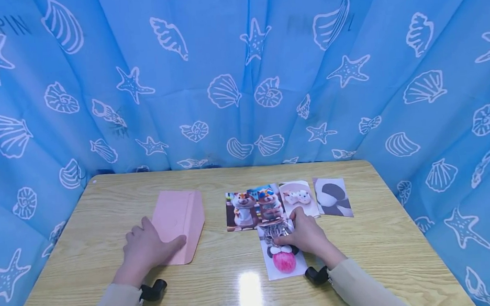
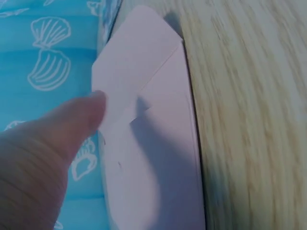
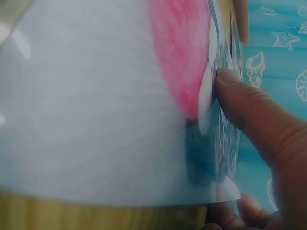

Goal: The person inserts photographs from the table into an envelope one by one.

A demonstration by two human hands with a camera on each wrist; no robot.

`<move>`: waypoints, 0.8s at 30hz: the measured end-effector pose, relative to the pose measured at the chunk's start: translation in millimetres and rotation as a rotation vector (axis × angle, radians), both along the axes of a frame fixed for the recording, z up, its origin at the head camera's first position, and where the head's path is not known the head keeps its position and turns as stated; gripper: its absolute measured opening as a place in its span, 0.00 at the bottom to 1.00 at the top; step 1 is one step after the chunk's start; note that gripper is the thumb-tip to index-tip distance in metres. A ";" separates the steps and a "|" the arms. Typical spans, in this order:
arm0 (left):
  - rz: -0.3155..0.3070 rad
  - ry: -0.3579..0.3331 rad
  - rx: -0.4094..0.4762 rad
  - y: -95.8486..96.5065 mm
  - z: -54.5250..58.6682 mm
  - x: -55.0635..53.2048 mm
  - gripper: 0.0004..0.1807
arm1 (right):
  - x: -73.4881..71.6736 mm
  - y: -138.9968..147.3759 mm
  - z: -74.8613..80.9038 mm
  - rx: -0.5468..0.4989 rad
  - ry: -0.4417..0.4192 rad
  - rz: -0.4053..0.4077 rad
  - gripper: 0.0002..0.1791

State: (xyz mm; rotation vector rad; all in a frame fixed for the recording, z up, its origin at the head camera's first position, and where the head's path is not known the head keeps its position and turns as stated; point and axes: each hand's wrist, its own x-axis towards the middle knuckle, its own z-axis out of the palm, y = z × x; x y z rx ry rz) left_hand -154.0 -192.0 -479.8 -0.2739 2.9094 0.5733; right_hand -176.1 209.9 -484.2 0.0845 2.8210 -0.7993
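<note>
A pink envelope (image 1: 173, 221) lies on the left of the table, its flap (image 1: 195, 224) spread to the right. My left hand (image 1: 145, 249) rests on it, the thumb across its face and the other fingers at the left edge. In the left wrist view only the thumb (image 2: 72, 127) shows, touching the envelope (image 2: 158, 158). My right hand (image 1: 307, 234) pinches a photo (image 1: 284, 261) of a pink ball with a white bow and dark ears. Its thumb (image 3: 240, 98) is on the photo's front, with fingertips partly visible behind the lower edge.
Beyond the held photo lie two hamster photos (image 1: 240, 208), a photo of small white figures (image 1: 297, 196) and a grey-and-black photo (image 1: 334, 196). A blue curtain (image 1: 239, 76) with shell prints hangs behind the wooden table (image 1: 221, 289).
</note>
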 end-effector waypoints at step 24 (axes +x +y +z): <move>-0.016 -0.022 -0.039 8.9 6.4 -8.0 0.55 | 2.7 5.7 -0.2 -0.101 0.049 0.022 0.35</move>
